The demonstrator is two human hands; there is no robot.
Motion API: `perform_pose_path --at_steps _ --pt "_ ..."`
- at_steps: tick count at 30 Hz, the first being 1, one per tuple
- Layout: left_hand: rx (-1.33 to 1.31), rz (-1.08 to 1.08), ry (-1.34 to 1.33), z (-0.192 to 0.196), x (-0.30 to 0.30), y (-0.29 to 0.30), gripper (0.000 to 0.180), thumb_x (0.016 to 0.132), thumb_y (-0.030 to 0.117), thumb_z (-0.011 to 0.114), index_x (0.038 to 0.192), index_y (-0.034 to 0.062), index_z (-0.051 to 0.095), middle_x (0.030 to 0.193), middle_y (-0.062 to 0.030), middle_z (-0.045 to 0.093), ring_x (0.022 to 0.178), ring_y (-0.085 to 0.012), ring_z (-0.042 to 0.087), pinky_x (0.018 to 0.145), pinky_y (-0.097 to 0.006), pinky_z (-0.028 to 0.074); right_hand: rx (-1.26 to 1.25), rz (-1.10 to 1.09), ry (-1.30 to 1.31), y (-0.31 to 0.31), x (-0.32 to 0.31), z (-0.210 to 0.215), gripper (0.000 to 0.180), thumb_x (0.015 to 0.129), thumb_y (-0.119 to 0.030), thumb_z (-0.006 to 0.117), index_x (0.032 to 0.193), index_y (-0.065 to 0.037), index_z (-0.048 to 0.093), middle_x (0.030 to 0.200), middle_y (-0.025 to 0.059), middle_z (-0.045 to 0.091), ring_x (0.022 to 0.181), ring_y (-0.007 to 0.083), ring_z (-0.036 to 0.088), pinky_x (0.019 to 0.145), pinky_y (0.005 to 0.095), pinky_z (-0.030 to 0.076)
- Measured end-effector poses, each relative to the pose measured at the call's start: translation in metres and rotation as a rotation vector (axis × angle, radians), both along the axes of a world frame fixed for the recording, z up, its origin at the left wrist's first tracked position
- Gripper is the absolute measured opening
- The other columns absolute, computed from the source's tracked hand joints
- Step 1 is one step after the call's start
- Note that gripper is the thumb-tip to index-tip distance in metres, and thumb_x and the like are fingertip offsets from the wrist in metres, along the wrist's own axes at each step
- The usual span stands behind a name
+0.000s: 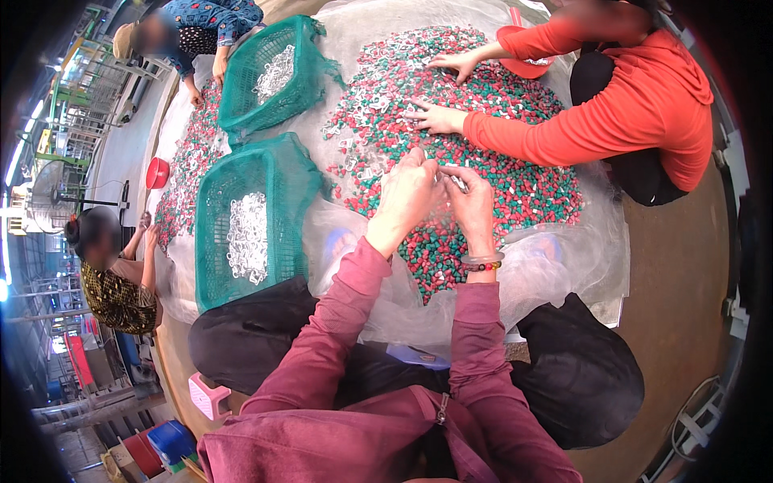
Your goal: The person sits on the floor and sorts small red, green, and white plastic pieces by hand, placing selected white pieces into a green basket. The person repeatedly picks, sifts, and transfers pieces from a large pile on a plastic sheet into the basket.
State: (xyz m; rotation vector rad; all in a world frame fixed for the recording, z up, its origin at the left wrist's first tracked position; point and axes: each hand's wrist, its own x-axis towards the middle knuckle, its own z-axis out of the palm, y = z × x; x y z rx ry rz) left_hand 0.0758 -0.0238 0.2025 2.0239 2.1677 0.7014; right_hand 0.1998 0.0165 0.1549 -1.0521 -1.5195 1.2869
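Mid-frame over the pile, we're seemingly picking a clip, right hand pinching it, left hand curled, grip unclear; next calls for fine control

Bright, diffuse light spread over the work area, with glaring lamps along the left rim. The white plastic clips looked nearly bleached out, while the black trousers showed little detail. Fisheye distortion curved the outer edges into black corners, and round blurs hid co-workers' faces.
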Motion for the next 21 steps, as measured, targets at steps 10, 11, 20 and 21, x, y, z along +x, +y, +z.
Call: perform_pose_path --at_steps 10,11,20,21 --pt "0.051 -0.124 -0.262 -0.031 -0.021 0.011 0.019 0.074 0.016 0.075 0.085 0.0047 0.064 0.083 -0.0091 0.058 0.077 -0.0259 0.058 0.068 -0.036 0.046 -0.461 -0.138 0.666 0.005 0.01 -0.012 0.023 0.088 0.001 0.061 0.11 0.008 0.059 0.095 0.0125 0.064 0.072 0.0156 0.065 0.063 0.0279 0.059" --pt "0.084 -0.104 -0.361 -0.036 -0.034 0.014 0.018 0.079 0.019 0.074 0.086 0.0053 0.065 0.08 -0.0065 0.061 0.077 -0.019 0.058 0.06 -0.031 0.045 -0.485 -0.127 0.776 0.005 0.014 -0.015 0.025 0.088 0.001 0.06 0.112 0.008 0.058 0.096 0.0122 0.064 0.075 0.0157 0.065 0.065 0.0285 0.059" --pt "0.165 0.072 -2.305 -0.092 -0.101 -0.008 0.013 0.091 0.019 0.062 0.094 0.0087 0.055 0.098 -0.0089 0.061 0.083 -0.0227 0.064 0.054 -0.026 0.053 -0.742 0.155 1.263 0.012 0.039 -0.036 0.02 0.095 -0.025 0.055 0.096 -0.005 0.054 0.079 0.0058 0.053 0.067 0.0161 0.054 0.053 0.024 0.047" --pt "0.123 0.157 -2.309 -0.101 -0.101 -0.003 0.012 0.091 0.018 0.062 0.095 0.0084 0.055 0.098 -0.0092 0.06 0.083 -0.0218 0.062 0.05 -0.024 0.051 -0.754 0.22 1.328 0.013 0.038 -0.04 0.02 0.096 -0.026 0.054 0.092 -0.006 0.054 0.075 0.0048 0.051 0.063 0.0143 0.05 0.049 0.0227 0.044"
